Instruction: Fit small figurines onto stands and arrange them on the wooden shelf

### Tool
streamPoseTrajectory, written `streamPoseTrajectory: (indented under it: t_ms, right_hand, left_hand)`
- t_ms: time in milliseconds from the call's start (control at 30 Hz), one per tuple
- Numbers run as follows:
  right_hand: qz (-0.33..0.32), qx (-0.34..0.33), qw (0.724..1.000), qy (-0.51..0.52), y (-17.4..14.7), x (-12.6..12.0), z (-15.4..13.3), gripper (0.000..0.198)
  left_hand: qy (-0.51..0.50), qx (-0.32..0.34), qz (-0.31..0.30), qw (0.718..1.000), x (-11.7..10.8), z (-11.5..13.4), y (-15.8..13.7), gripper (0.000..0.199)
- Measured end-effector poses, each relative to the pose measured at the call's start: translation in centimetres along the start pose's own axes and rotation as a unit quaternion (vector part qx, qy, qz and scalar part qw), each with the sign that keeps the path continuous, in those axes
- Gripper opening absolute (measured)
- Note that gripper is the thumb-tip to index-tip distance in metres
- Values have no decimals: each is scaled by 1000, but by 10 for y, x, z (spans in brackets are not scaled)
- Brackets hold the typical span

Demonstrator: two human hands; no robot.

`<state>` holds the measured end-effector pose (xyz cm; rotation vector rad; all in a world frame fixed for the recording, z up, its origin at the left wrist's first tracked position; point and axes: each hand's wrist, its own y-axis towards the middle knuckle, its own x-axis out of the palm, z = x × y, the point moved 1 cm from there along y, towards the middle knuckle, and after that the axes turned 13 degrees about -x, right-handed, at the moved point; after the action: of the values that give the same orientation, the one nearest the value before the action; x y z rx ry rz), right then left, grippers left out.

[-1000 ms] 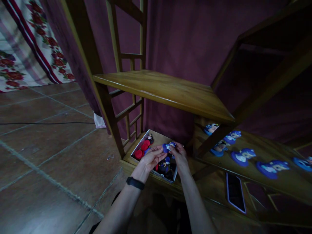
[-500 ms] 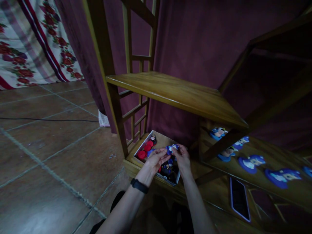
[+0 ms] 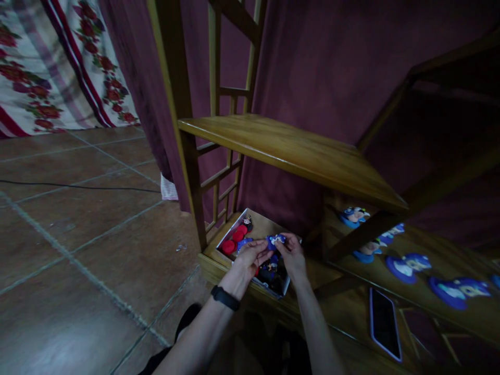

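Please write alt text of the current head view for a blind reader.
The left hand and right hand hold a small blue figurine over an open box of red and dark pieces. To the right, more blue figurines and a phone-like object rest on wooden shelving.

Blue/wht figurine [image 3: 275, 241], red discs [image 3: 229, 247], flwr-print cloth [image 3: 70, 67]

Rightmost figurine [image 3: 496, 280] cut off, box [image 3: 261, 222] part-hidden
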<state>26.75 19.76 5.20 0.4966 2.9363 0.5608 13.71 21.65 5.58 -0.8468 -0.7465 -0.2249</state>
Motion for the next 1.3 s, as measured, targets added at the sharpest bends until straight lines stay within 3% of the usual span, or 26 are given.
streamPoseTrajectory:
  t_ms: [233,633,1067,1300]
  right_hand:
    - [-21,1,1000,-2,2,-1,2,27]
    - [-3,1,1000,-6,3,2,-1,28]
    - [-28,-2,1000,-5,3,4,-4,26]
    - [-29,-8,1000,-1,2,4,-7,27]
  left_hand:
    - [-31,-4,18,999,0,1,-5,7]
    - [-7,96,-4,995,5,-6,-7,5]
    - [-13,79,18,997,1,-2,-10,7]
    - [-5,69,-7,998,-2,-1,-11,9]
